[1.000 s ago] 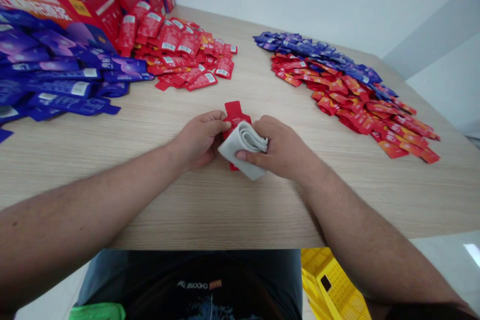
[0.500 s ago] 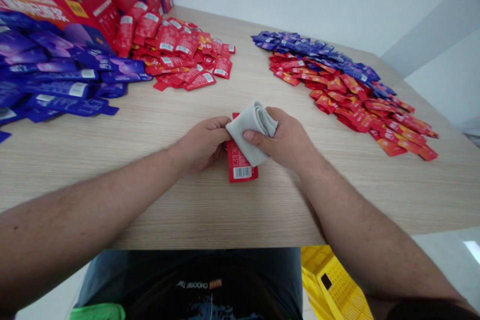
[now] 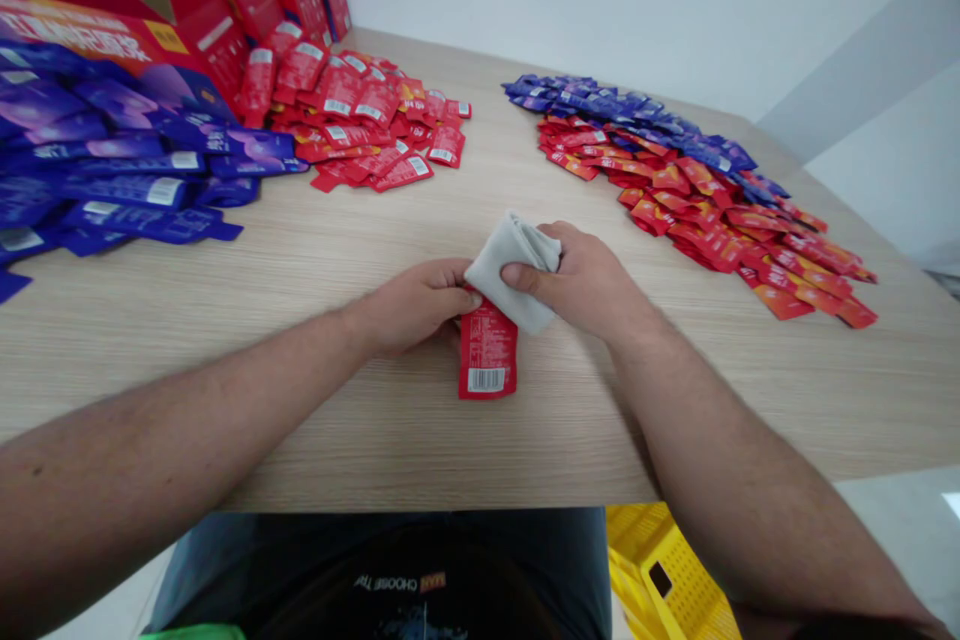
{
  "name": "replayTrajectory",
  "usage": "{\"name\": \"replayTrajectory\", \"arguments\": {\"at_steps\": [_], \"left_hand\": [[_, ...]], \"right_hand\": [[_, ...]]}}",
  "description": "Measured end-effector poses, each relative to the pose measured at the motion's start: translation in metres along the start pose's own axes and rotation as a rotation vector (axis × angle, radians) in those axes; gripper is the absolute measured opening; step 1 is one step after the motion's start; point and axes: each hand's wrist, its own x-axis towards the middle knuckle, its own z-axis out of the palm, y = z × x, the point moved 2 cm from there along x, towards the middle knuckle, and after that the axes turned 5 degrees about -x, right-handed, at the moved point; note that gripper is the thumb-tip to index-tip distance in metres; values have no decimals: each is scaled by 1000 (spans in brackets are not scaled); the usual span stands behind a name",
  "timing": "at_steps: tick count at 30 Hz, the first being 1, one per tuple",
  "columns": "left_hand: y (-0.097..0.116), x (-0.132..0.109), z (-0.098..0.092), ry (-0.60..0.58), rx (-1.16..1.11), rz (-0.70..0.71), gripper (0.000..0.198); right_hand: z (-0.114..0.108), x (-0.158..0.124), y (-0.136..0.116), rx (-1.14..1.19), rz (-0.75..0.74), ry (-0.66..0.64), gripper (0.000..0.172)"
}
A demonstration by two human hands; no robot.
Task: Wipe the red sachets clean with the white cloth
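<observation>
Between thumb and fingers, my left hand [image 3: 427, 305] pinches the upper part of a red packet [image 3: 489, 350]. The packet's printed side and white barcode face up, with the barcode end toward me. A folded pale grey cloth [image 3: 514, 270] is gripped in my right hand [image 3: 581, 275], thumb on top and the other fingers mostly hidden behind it. The cloth covers the packet's top end, and its left corner meets my left fingertips.
Blue packets [image 3: 127, 170] and red packets [image 3: 360, 110] are heaped at left before red cartons [image 3: 217, 40]. At right lies a long bank of blue packets [image 3: 637, 110] and red-orange packets [image 3: 720, 210] on the wooden table [image 3: 322, 440]. Below the edge stands a yellow basket [image 3: 675, 570].
The red packet and my left hand have come slightly nearer to me. More of the packet's printed face shows below the cloth. My right hand has shifted a little right with the cloth.
</observation>
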Motion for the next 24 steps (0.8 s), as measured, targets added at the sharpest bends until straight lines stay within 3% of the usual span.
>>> {"name": "replayTrajectory", "arguments": {"at_steps": [3, 5, 12, 18, 24], "left_hand": [[-2, -3, -1, -60, 61, -4, 16], [-1, -4, -3, -50, 73, 23, 20], [22, -5, -21, 222, -1, 137, 20], [73, 14, -64, 463, 85, 323, 20], [143, 79, -119, 644, 416, 457, 22]], "right_hand": [[2, 5, 13, -26, 173, 169, 35], [4, 8, 22, 16, 242, 204, 33], [14, 13, 38, 157, 263, 181, 36], [18, 15, 37, 112, 297, 137, 31], [24, 18, 35, 79, 261, 77, 26]]}}
